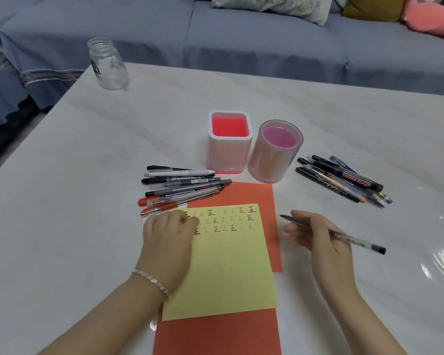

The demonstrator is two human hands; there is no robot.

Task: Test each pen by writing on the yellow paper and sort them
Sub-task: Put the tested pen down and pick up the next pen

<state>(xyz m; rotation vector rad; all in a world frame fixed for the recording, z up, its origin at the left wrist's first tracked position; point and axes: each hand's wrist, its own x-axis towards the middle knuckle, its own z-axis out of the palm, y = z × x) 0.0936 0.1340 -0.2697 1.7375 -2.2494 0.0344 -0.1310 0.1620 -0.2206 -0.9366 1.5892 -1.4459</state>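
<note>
The yellow paper point(228, 267) lies on a red sheet point(246, 196) and carries three rows of written marks near its top. My left hand point(168, 237) rests curled on the paper's upper left corner, fingers closed with nothing in them. My right hand point(318, 242) hovers to the right of the paper and grips a black pen point(354, 240), tip pointing left, off the paper. One pile of pens point(182, 187) lies left of the red sheet's top. A second pile point(344, 179), with a whiteboard marker, lies at the right.
Two holders stand behind the paper: a square white one point(230, 143) with a red inside and a round pink one point(274, 152). A glass jar point(108, 64) stands at the table's far left corner. A blue sofa point(241, 37) runs behind the table.
</note>
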